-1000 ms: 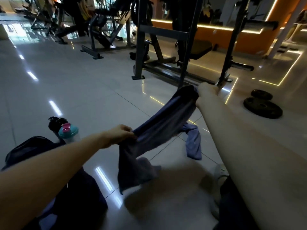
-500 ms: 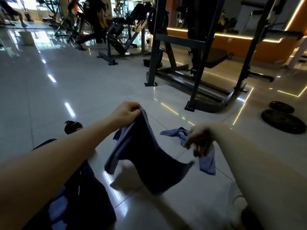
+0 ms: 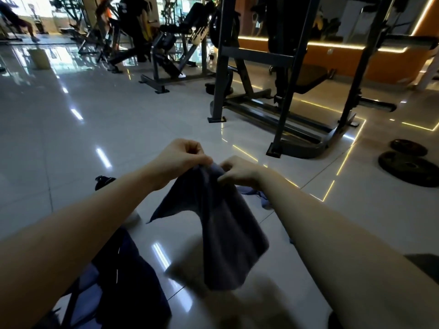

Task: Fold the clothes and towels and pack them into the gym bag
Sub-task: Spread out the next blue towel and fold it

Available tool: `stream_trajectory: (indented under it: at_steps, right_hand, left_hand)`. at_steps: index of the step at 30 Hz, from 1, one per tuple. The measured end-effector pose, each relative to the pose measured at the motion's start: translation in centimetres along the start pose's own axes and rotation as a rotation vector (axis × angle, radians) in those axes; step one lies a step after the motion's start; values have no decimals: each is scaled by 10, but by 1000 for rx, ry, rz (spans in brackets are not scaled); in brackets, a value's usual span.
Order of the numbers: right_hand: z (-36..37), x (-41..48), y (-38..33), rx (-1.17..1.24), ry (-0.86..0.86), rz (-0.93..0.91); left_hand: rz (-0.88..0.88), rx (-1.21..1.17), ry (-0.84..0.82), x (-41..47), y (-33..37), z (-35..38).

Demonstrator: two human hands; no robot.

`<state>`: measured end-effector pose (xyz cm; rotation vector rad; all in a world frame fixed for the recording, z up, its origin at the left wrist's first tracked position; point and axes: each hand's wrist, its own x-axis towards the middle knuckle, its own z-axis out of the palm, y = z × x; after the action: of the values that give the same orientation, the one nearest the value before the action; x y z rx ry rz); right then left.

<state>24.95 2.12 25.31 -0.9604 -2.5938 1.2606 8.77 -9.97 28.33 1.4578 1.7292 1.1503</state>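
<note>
the left hand [image 3: 180, 157] and the right hand [image 3: 240, 172] were held close together, each with curled fingers pinching the top edge of the dark towel [image 3: 221, 233], which hung doubled below them (its lower part was blurred). the gym bag [image 3: 128, 281] lay under the left forearm, a dark bottle [image 3: 104, 181] sat just beyond that forearm, and a bluish cloth [image 3: 257, 194] lay on the floor just past the right wrist.

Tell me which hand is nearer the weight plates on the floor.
Right. The right hand sits left of the weight plates; the left hand is farther left, beyond it.
</note>
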Motion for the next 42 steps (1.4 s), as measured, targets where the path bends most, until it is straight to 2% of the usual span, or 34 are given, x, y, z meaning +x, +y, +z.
stream_trajectory:
  at_steps: [2, 6, 10, 14, 18, 21, 25, 26, 29, 32, 35, 38, 42]
  right_hand:
    - [-2, -2, 3, 48, -16, 9]
    - [-7, -14, 12, 176, -183, 110]
    - [-16, -22, 29, 70, -229, 239]
    - [-40, -39, 32, -175, -177, 301]
    - [-56, -49, 16, -52, 43, 201]
    - [-53, -46, -6, 13, 103, 68]
    - [-44, -44, -40, -8, 55, -49]
    - [-43, -45, -48, 8, 48, -57]
    - [-48, -51, -61, 89, -6, -71]
    - [-59, -62, -57, 223, -141, 17]
    - [-59, -72, -45, 187, -211, 92]
    - [-57, -72, -27, 228, -92, 60]
    - [-55, -75, -22, 483, 38, -67]
  left_hand:
    - [-27, 121, 22, 1, -9, -2]
    - [-57, 225, 113, 4, -26, -7]
    - [-121, 244, 361, 13, -47, -26]
    - [-294, 204, 442, 13, -74, -37]
    - [-438, 312, 228, 9, -93, -31]
    - [-400, 364, 66, 7, -77, -17]
    - [-199, -112, -239, 1, -15, 4]
    - [-138, -151, -288, 0, 1, 8]
    - [-41, 39, -286, -1, 35, 12]
    - [-59, 243, -214, 1, 48, 2]
    - [-93, 137, -170, 2, 48, -8]
    - [-146, -18, -147, 3, 39, -12]
    - [-202, -107, -307, -1, 34, -16]
